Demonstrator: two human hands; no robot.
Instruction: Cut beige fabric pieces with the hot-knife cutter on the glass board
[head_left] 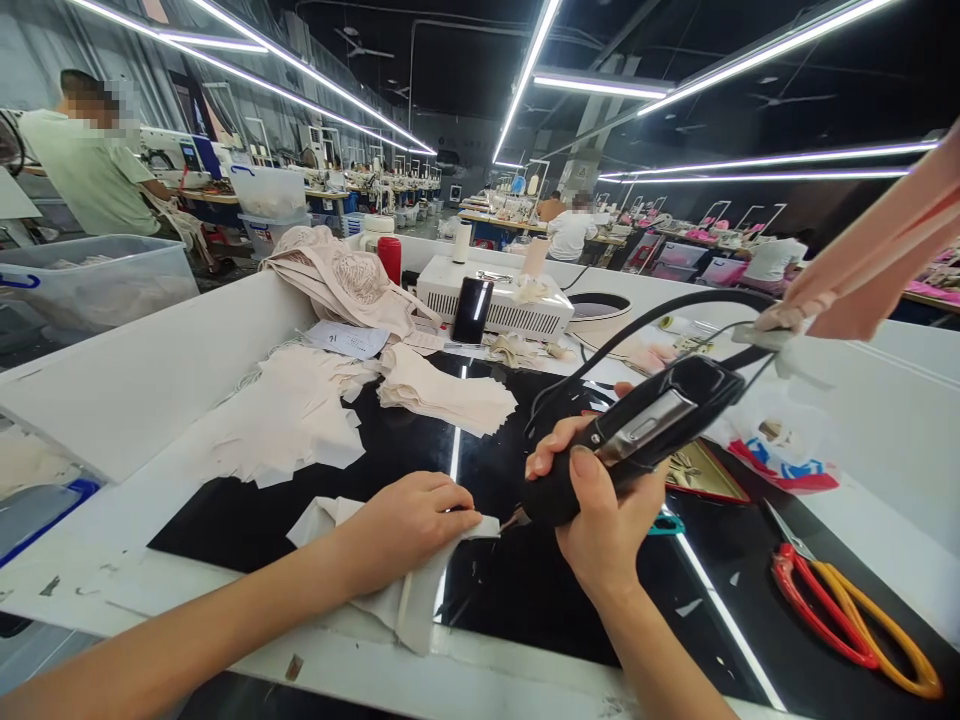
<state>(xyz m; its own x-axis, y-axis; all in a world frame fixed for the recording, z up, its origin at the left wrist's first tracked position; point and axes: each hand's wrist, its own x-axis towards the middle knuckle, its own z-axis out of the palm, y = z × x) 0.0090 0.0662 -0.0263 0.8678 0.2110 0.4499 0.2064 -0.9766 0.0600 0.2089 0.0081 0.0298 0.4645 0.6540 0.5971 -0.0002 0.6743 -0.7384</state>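
My left hand (412,525) is closed on a folded pale cloth piece (420,600) lying on the black glossy board (540,610), near the table's front edge. A narrow end of the cloth sticks out past my fingertips. In my right hand (600,500) is a black corded handheld tool (637,430), fingers wrapped round its body. Its thin metal tip points left and meets or nearly meets that cloth end. Behind my left hand lie a stack of light cloth pieces (442,390) and a larger spread pile (285,420).
Scissors with red and orange handles (832,610) lie at right. Behind them are a tray of small parts (705,472) and a plastic bag (787,450). A phone (472,310) leans on a white vented box (499,295). The tool's cable (645,320) arches beside hanging pink fabric (877,260).
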